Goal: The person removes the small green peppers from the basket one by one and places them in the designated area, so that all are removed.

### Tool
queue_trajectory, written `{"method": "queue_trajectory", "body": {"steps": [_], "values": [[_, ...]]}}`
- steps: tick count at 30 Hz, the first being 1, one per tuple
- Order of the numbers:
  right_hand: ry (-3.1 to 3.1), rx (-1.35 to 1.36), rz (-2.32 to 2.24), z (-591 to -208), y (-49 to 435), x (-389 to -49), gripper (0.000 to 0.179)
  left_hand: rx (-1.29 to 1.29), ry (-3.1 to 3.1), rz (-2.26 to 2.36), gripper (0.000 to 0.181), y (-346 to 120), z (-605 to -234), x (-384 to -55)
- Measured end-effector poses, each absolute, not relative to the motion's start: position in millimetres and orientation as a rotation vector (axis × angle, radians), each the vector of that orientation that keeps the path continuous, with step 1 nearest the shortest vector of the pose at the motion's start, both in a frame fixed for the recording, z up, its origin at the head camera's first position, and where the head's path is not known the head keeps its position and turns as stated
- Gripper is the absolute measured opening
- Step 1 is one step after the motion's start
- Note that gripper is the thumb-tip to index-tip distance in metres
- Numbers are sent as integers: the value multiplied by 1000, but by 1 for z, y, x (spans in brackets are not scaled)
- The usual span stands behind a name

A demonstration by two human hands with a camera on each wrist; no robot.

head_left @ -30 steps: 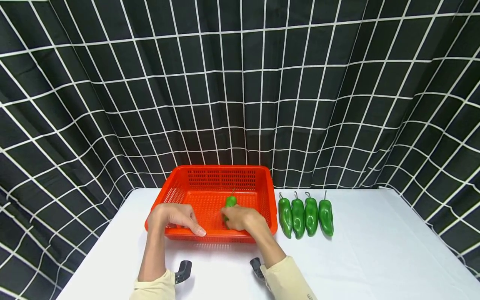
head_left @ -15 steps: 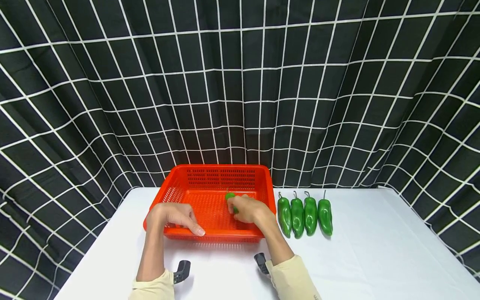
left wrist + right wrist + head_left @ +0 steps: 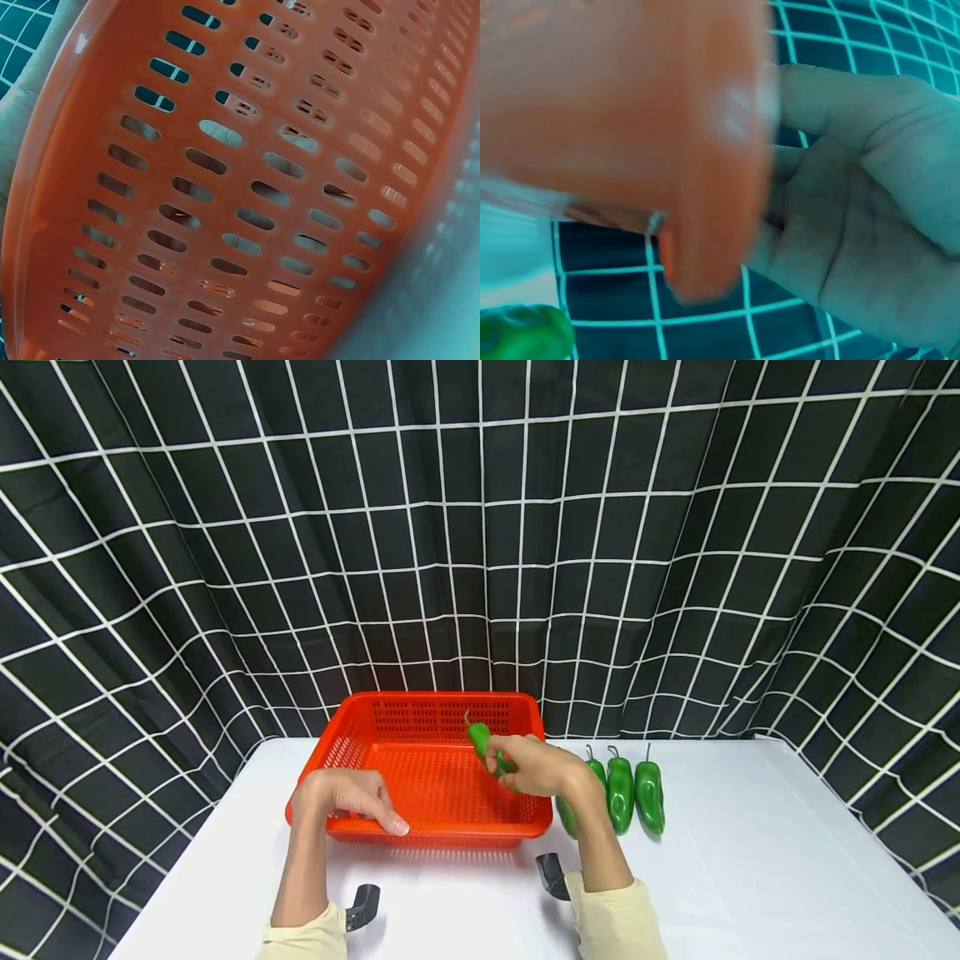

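Note:
A red plastic basket with slotted walls stands on the white table. My left hand holds its front rim near the left corner, thumb outside and the fingers inside; in the left wrist view they show through slots in the wall. Over the right part of the basket, my right hand pinches a green chili pepper, its stem pointing up and left. From the right wrist, the basket's rim hides the fingertips and the held pepper.
Several green peppers lie in a row to the right of the basket, stems away from me. The right hand and forearm partly cover the leftmost ones. A black curtain with a white grid hangs behind and at both sides.
My right hand has lifted the pepper from the basket floor and carried it up and to the right, tilting it. The left hand has stayed on the rim.

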State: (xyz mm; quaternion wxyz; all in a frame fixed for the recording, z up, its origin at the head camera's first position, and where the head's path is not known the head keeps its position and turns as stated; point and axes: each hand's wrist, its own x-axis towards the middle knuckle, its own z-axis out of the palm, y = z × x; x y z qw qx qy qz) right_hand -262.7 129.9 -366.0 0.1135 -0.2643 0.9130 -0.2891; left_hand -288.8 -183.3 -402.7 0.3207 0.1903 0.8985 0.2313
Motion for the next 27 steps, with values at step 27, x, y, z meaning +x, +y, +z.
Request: {"method": "queue_trajectory", "body": {"steps": [27], "values": [[2919,-643,-1136,-333,213,-230,16,482,2357,611,58,-182,-402,-289]]}}
